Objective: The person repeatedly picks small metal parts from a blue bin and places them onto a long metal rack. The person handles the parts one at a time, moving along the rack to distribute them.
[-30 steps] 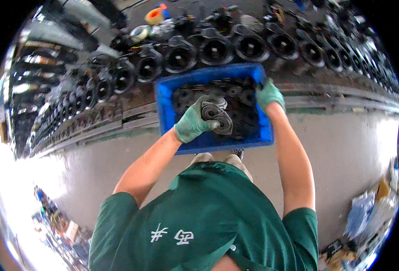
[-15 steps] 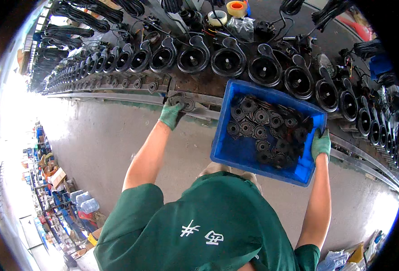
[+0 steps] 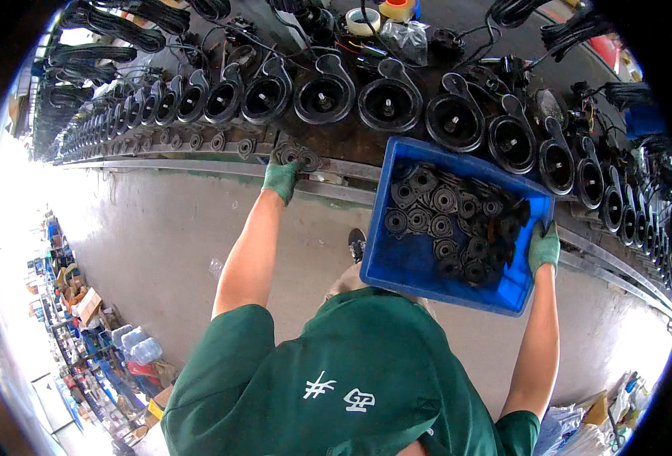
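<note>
Black round parts [image 3: 299,156], a small handful of ribbed discs, sit clenched in the fingers of my left hand [image 3: 283,176], which reaches in its green glove to the near edge of the bench [image 3: 351,144]. More single discs [image 3: 218,141] lie in a line along that edge, running off to my left. My right hand [image 3: 543,247], also gloved in green, grips the right-hand rim of a blue plastic crate [image 3: 420,266], fingers closed over the wall, holding it tilted against my front and just below the bench edge. Inside the crate lies a loose heap of the same black discs [image 3: 450,220], piled toward its far side, the near part of the floor bare. Behind, a long row of black snail-shaped housings [image 3: 389,102] stands along the bench, each with a round opening facing up. Rolls of tape [image 3: 362,20] and coils of black cable [image 3: 108,53] lie at the back. Grey concrete floor [image 3: 146,243] stretches below.
</note>
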